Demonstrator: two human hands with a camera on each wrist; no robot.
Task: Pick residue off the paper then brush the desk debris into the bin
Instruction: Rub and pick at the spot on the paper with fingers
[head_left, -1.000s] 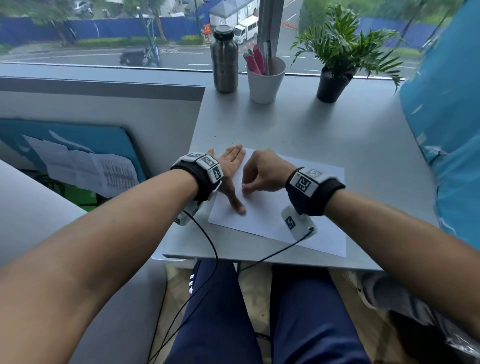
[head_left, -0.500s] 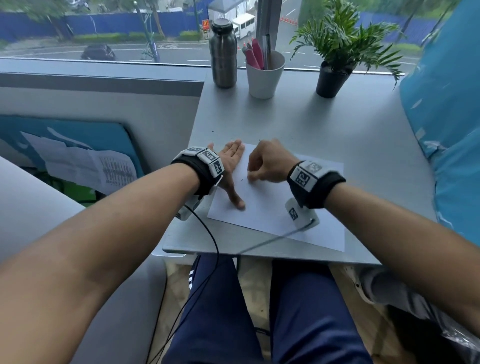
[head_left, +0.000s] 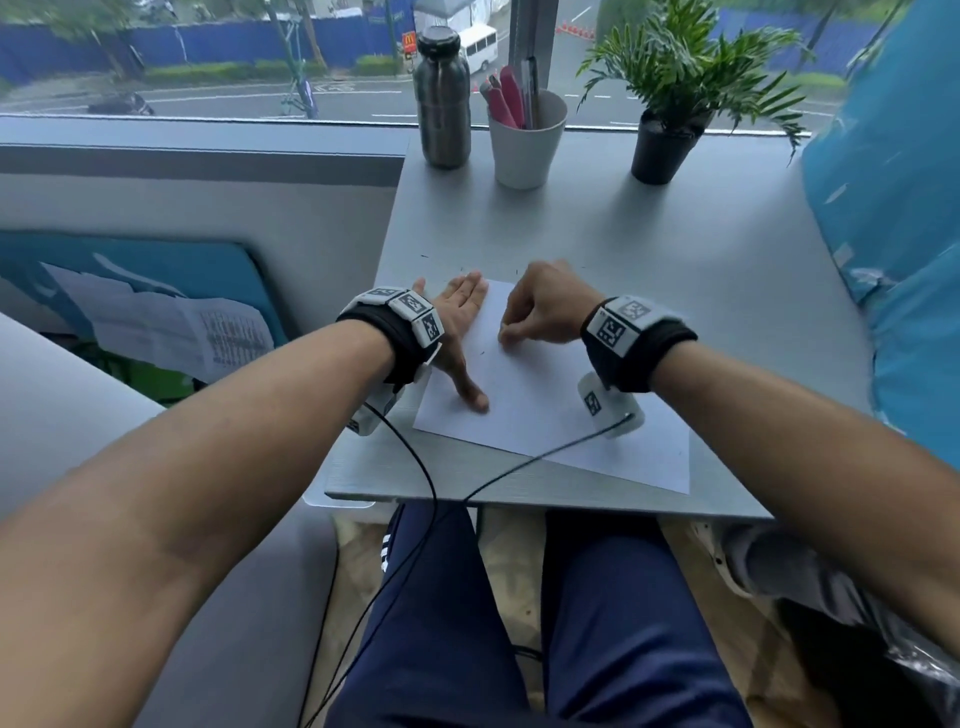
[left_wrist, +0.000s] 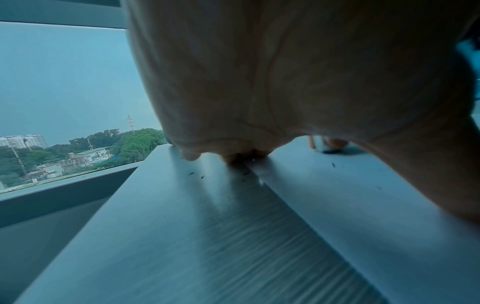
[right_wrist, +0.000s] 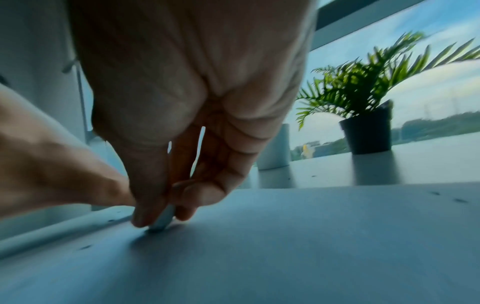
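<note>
A white sheet of paper (head_left: 540, 410) lies on the grey desk (head_left: 675, 249), near its front left corner. My left hand (head_left: 460, 317) lies flat on the sheet's left edge, fingers straight and thumb spread onto the paper. My right hand (head_left: 511, 335) is curled over the sheet's upper middle. Its thumb and fingers pinch a small pale eraser-like piece (right_wrist: 163, 219) and press it against the paper. Small dark specks (left_wrist: 191, 173) are scattered over the paper and the desk around it.
At the back of the desk stand a steel bottle (head_left: 443, 98), a white cup of pens (head_left: 527, 150) and a potted plant (head_left: 670, 135). Blue fabric (head_left: 893, 260) borders the desk's right side. Wrist cables (head_left: 415, 467) hang over the front edge.
My right hand has slid a little farther up the sheet with the pale piece still pinched. The left hand has stayed flat on the paper's edge.
</note>
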